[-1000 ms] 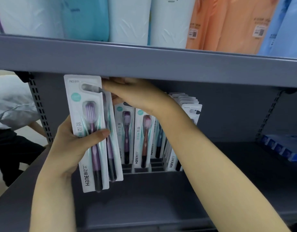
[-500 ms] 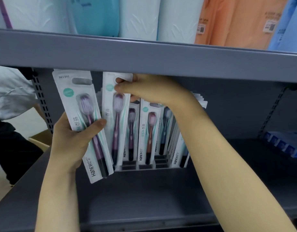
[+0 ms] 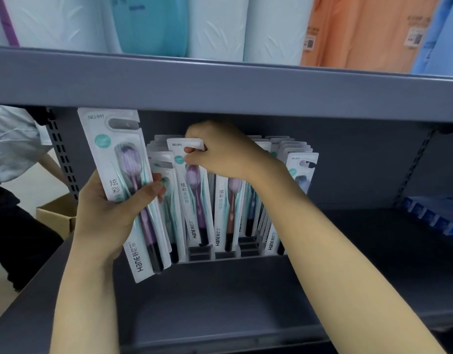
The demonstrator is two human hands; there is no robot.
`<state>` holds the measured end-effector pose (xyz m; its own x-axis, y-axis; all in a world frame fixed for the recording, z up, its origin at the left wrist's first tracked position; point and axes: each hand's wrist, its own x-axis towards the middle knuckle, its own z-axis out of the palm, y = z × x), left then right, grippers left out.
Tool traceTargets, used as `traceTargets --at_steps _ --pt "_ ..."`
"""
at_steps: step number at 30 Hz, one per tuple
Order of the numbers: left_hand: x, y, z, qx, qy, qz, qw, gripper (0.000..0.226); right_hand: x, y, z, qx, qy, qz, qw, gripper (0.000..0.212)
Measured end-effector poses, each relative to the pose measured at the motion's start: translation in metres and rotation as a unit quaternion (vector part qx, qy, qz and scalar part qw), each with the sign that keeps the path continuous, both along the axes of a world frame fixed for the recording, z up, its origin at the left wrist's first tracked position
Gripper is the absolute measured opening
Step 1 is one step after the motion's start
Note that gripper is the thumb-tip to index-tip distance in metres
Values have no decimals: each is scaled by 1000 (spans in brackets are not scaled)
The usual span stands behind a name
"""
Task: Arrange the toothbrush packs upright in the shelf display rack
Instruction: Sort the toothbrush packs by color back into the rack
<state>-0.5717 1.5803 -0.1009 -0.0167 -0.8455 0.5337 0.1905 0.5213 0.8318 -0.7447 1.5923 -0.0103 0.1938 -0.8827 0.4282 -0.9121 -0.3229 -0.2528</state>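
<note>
My left hand (image 3: pixel 110 215) grips a white toothbrush pack with a purple brush (image 3: pixel 123 175), tilted in front of the rack's left end, with at least one more pack behind it. My right hand (image 3: pixel 220 152) pinches the top of a second purple-brush pack (image 3: pixel 194 200), which stands upright in a front slot of the grey display rack (image 3: pixel 220 255). Several more packs stand in rows behind and to the right, among them a brown-brush pack (image 3: pixel 228 213) and a blue-brush pack (image 3: pixel 300 175).
The grey upper shelf (image 3: pixel 220 85) hangs low just above my hands and carries wrapped white, teal and orange goods. Blue boxes (image 3: pixel 435 218) lie at the far right of the lower shelf. A person and a cardboard box (image 3: pixel 56 213) are at the left.
My right hand has lowered its pack from under the upper shelf down into a front rack slot. My left hand stays at the rack's left end with its packs.
</note>
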Motion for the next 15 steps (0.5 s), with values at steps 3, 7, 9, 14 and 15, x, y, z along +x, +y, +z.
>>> traceTargets --at_steps 3,7,9,14,15 --pt "2 0 2 2 -3 -7 1000 30 0 -3 -4 26 -13 5 1000 12" --pt "3 -3 4 -3 -8 -15 1000 26 -1 -3 -3 53 -32 1 998 10" --pt "1 -3 5 -4 -7 -27 1000 27 -1 0 -1 60 -42 2 997 12" --pt "-4 1 6 5 -2 -57 998 36 -2 4 -6 68 -41 -14 997 16" --pt "-5 1 6 4 -2 -64 998 34 -2 3 -8 64 -42 -19 997 16"
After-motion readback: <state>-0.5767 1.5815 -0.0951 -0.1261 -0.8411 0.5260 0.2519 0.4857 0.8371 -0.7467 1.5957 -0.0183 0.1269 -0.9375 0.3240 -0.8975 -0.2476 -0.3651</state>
